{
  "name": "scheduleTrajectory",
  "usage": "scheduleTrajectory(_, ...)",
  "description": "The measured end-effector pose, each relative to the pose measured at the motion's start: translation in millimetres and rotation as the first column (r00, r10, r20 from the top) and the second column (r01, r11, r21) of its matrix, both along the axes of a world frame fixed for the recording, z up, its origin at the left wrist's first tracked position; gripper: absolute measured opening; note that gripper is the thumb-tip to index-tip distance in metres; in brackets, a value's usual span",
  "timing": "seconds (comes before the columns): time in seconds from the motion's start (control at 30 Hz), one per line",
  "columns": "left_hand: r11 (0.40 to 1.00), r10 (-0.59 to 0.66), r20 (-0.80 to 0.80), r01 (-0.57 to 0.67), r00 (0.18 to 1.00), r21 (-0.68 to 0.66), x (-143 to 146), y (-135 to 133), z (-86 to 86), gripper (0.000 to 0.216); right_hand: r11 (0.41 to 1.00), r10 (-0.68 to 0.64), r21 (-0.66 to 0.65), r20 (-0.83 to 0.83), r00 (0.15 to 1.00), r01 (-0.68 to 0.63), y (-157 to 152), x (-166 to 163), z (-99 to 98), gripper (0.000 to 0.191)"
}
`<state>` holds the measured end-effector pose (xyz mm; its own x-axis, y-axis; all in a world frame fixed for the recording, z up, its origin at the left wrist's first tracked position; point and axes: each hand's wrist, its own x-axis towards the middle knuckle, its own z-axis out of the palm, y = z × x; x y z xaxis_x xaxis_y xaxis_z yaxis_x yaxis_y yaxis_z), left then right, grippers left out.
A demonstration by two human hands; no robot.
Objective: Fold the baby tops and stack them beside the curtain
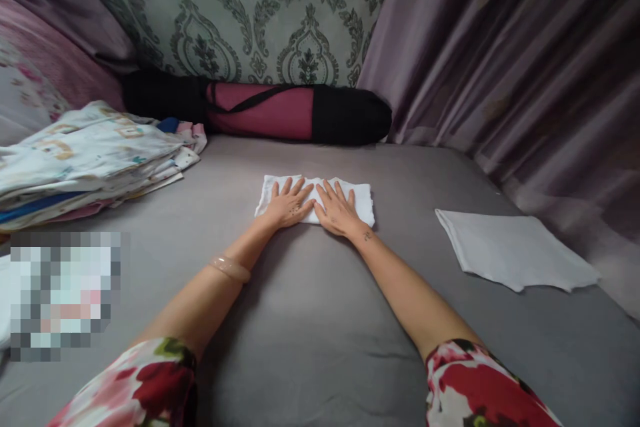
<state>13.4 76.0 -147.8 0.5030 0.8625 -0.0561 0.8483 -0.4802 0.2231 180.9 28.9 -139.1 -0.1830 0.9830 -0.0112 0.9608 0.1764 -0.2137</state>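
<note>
A small folded white cloth lies on the grey bedsheet in the middle of the view. My left hand rests flat on its left half, fingers stretched out. My right hand lies flat beside it on the right half, fingers spread as well. Both palms press down on the cloth and hold nothing. A pale bangle sits on my left wrist.
A second white cloth lies flat at the right. A stack of folded printed fabrics sits at the left. A rolled red and black bag lies along the patterned wall. Purple curtains hang on the right.
</note>
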Motion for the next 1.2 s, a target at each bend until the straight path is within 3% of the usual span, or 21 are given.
scheduleTrajectory(0.13, 0.996, -0.037, -0.045, 0.033, 0.998, -0.087, -0.7, 5.4, 9.0, 0.066, 0.995, 0.01, -0.096, -0.027, 1.0, -0.012, 5.1, 3.9, 10.7, 0.061)
scheduleTrajectory(0.2, 0.998, -0.055, -0.035, 0.054, 0.998, -0.01, -4.2, 4.9, 13.1, 0.066, 0.993, 0.024, -0.114, -0.044, 0.999, -0.029, 5.7, 8.4, 17.5, 0.061)
scheduleTrajectory(0.27, 0.991, -0.04, -0.015, 0.041, 0.999, 0.124, -10.2, 3.0, 12.3, 0.063, 0.998, 0.031, -0.052, -0.028, 0.999, -0.032, 3.9, 13.3, 19.8, 0.06)
scheduleTrajectory(0.33, 0.984, -0.015, -0.005, 0.015, 1.0, 0.175, -17.3, 1.5, 6.0, 0.063, 1.0, 0.028, 0.009, 0.006, 1.0, -0.028, 0.8, 17.2, 15.5, 0.06)
scheduleTrajectory(0.53, 0.995, -0.02, -0.001, 0.02, 1.0, 0.096, -28.1, 8.0, -12.6, 0.07, 1.0, 0.019, 0.007, 0.018, 1.0, -0.019, -3.0, 18.9, -4.0, 0.06)
scheduleTrajectory(0.67, 0.999, -0.023, -0.019, 0.023, 1.0, 0.034, -30.7, 13.3, -6.1, 0.069, 0.998, 0.044, -0.04, -0.022, 0.999, -0.045, -0.6, 23.1, 2.8, 0.061)
scheduleTrajectory(0.77, 0.993, 0.004, -0.009, -0.003, 1.0, 0.117, -37.6, 14.5, -2.1, 0.068, 1.0, 0.002, 0.011, -0.022, 1.0, -0.002, 0.7, 32.6, 5.2, 0.063)
scheduleTrajectory(0.9, 0.994, 0.061, -0.001, -0.061, 0.998, 0.088, -47.5, 18.1, -9.3, 0.074, 0.988, -0.138, 0.072, 0.045, 0.989, 0.134, 2.2, 43.8, -6.2, 0.068)
scheduleTrajectory(1.07, 0.999, 0.036, -0.001, -0.036, 0.999, 0.02, -52.8, 25.4, -14.5, 0.077, 0.994, -0.113, 0.009, 0.041, 0.993, 0.112, 5.1, 52.7, -11.1, 0.068)
scheduleTrajectory(1.2, 0.993, 0.095, 0.045, -0.097, 0.994, 0.065, -59.5, 27.1, -12.7, 0.073, 0.983, -0.18, 0.035, 0.013, 0.984, 0.179, 7.0, 65.5, -11.1, 0.068)
